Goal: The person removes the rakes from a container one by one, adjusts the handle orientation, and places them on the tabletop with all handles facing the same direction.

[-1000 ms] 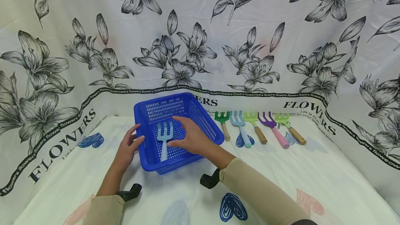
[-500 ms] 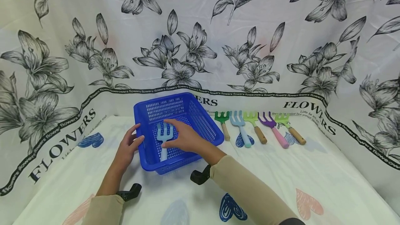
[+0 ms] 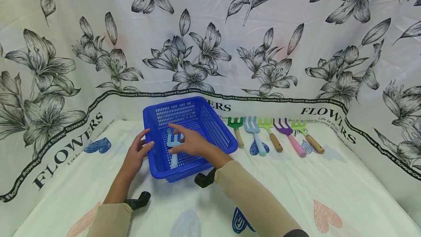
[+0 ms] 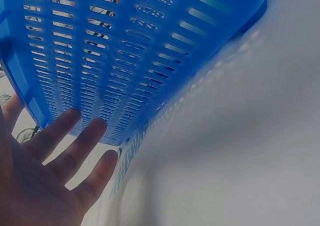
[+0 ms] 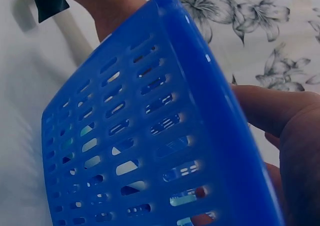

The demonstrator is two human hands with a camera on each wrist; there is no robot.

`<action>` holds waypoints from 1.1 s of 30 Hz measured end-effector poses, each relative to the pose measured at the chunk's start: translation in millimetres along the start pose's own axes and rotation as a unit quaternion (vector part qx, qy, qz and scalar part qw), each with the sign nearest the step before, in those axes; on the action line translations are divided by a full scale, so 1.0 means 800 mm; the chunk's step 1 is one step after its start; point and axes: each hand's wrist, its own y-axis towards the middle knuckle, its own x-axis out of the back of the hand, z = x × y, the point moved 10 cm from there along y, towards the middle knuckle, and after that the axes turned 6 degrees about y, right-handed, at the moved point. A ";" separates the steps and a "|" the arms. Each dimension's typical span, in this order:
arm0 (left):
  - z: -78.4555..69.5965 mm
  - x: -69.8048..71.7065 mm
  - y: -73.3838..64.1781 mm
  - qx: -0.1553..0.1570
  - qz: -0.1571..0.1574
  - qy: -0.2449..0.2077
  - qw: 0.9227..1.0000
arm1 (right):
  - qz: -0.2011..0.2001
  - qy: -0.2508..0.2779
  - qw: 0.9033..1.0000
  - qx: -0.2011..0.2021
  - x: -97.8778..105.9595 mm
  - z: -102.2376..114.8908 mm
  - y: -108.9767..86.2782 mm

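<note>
A blue plastic basket (image 3: pixel 164 174) with slotted walls rests on the cloth, left of centre in the head view. Inside it lies a light blue hand fork (image 3: pixel 174 160), tines toward the far side. My left hand (image 3: pixel 136 154) holds the basket's left rim; the left wrist view shows several of its fingers (image 4: pixel 85 146) spread against the outer wall. Reaching over the near right rim, my right hand (image 3: pixel 194 143) hovers above the fork, thumb and forefinger apart. It partly covers the fork in the head view. Through the right wrist view, the basket wall hides much of that hand.
Right of the basket several hand forks lie in a row: dark green (image 3: pixel 238 134), light blue (image 3: pixel 257 139), lime (image 3: pixel 274 140), purple with a pink handle (image 3: pixel 295 142), and another lime one (image 3: pixel 311 140). A flower-printed cloth (image 3: pixel 256 65) hangs behind.
My right hand has moved left inside the basket, closer over the light blue fork. The left hand keeps its place on the rim, and the head view has shifted slightly.
</note>
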 end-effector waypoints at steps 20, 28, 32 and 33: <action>0.004 0.000 0.000 0.008 0.004 -0.008 1.000 | 0.161 -0.059 0.984 -0.052 -0.050 -0.020 0.000; 0.004 0.000 0.003 0.010 0.005 -0.006 1.000 | 0.192 -0.096 0.973 -0.084 -0.056 -0.030 -0.008; 0.005 -0.001 0.003 0.013 0.005 -0.006 1.000 | 0.181 -0.103 0.974 -0.086 -0.054 -0.031 -0.007; 0.006 -0.001 0.003 0.013 0.005 -0.006 1.000 | 0.179 -0.105 0.974 -0.087 -0.053 -0.031 -0.007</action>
